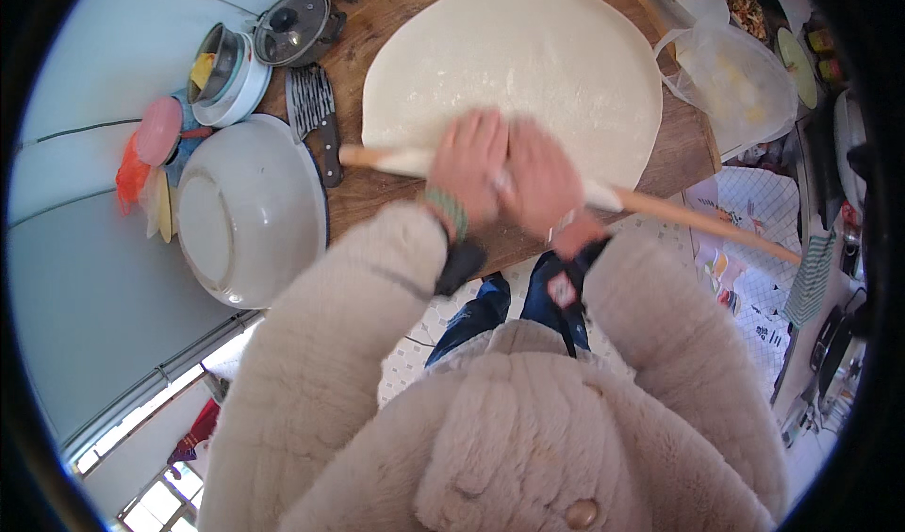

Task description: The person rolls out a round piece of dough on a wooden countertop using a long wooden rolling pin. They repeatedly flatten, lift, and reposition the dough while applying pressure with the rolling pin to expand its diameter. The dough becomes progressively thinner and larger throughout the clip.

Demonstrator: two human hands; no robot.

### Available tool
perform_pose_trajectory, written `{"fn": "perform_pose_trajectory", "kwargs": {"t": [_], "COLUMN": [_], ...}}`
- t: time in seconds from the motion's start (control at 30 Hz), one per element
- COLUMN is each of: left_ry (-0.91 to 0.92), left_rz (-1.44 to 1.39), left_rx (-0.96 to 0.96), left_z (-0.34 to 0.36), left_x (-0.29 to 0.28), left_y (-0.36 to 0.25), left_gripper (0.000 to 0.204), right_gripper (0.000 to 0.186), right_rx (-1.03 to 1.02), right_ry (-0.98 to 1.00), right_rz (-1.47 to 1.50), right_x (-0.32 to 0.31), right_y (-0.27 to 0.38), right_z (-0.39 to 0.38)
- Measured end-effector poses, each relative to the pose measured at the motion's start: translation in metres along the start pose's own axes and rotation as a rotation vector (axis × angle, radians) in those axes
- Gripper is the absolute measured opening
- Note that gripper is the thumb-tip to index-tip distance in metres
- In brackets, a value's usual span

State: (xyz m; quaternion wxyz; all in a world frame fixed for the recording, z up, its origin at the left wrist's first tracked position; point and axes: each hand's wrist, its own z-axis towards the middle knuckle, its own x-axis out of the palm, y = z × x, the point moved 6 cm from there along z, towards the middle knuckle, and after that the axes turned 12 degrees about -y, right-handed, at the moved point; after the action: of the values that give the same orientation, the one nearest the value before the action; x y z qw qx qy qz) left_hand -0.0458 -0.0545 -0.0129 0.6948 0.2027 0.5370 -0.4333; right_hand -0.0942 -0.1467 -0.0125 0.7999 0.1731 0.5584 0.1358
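Note:
A long wooden rolling pin (pixel 693 223) lies slantwise across the front of a wide, round sheet of pale dough (pixel 514 56). Dough seems to be wrapped around the pin's middle. My left hand (pixel 468 160) presses on that part with its fingers stretched forward, blurred by motion. Close beside it, my right hand (pixel 544 174) also lies over the pin, fingers forward and smeared. The pin's undersides beneath both palms are hidden. Streaks of flour show on the dough, which rests on a wooden board (pixel 363 207).
Left of the dough lie a cleaver (pixel 311 108) and a large upturned whitish basin (pixel 250 212). Behind them stand a lidded pot (pixel 294 28) and stacked bowls (pixel 226 80). A plastic bag (pixel 735 89) sits right, near a pan of food (pixel 740 4). A striped cloth (pixel 809 278) hangs near the pin's right end.

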Motion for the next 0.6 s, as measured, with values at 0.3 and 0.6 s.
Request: {"fn": "perform_pose_trajectory", "kwargs": {"t": [0.3,0.6], "left_ry": [-0.160,0.248], "left_rz": [0.100,-0.173], "left_rx": [0.058,-0.118], "left_z": [0.043,-0.059], "left_x": [0.021,-0.029], "left_y": [0.025,-0.038], "left_gripper": [0.069,0.078], "right_gripper": [0.068,0.077], "right_rx": [-0.104,-0.083], "right_ry": [-0.133,0.140], "right_rz": [-0.202,0.111], "right_x": [0.010,-0.015], "right_y": [-0.037,0.035], "right_z": [0.039,-0.067]}}
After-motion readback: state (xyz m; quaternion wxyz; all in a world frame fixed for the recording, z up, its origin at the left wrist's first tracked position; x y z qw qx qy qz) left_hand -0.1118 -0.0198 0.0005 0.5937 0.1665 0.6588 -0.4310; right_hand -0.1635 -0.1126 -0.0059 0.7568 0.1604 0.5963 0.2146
